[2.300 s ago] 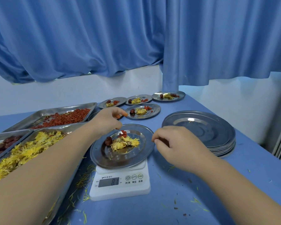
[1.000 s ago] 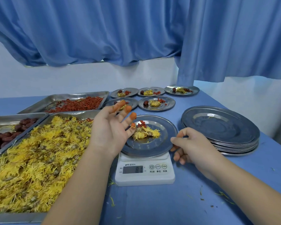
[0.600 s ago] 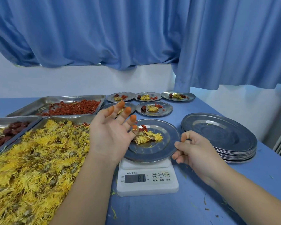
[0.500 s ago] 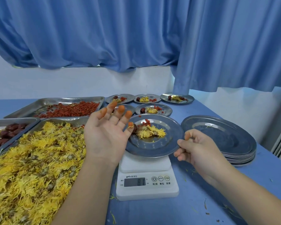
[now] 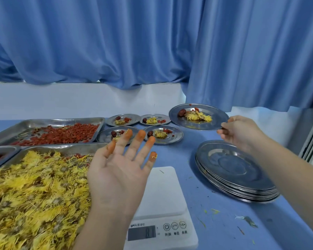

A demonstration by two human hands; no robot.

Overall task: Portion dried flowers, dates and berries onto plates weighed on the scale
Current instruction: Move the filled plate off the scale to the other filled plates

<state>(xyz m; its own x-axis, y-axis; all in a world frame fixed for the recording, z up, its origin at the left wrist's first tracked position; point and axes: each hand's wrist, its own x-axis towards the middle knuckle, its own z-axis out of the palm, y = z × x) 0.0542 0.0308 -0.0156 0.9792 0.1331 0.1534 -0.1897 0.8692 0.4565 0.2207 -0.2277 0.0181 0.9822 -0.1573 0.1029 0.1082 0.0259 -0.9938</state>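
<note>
My left hand [image 5: 119,175] hangs palm-up over the near part of the blue counter [image 5: 215,222]. Its fingers [image 5: 132,147] are spread wide and straight and hold nothing. Their tips are stained orange, and a yellow shred clings to the little one.

My right hand [image 5: 240,132] is further out, its fingers curled to pinch the right rim of a round steel plate [image 5: 193,124]. It holds the plate clear of the counter and roughly level. The hand itself hides how my fingers lie under the rim. On that plate lie a dark red date [image 5: 182,112], a tuft of yellow dried flowers [image 5: 198,117] and a few red berries [image 5: 196,109].

Under my left palm stands the white digital scale [image 5: 163,192] with its platform bare. My wrist and forearm cover its left side, and the digits on its display [image 5: 142,232] are too blurred to read. To its right sits a stack of empty steel plates [image 5: 233,170], with my right forearm crossing its far edge.

Beyond them, four small filled steel plates [image 5: 173,139] sit in two rows, and my left fingertips overlap the near left one. On the left, a steel tray heaped with yellow flowers [image 5: 61,148] runs off the bottom edge. A tray of red berries [image 5: 43,121] lies behind it. A third tray [image 5: 2,149], holding something dark red, is cut off by the left edge. A blue curtain [image 5: 116,42] hangs behind everything.
</note>
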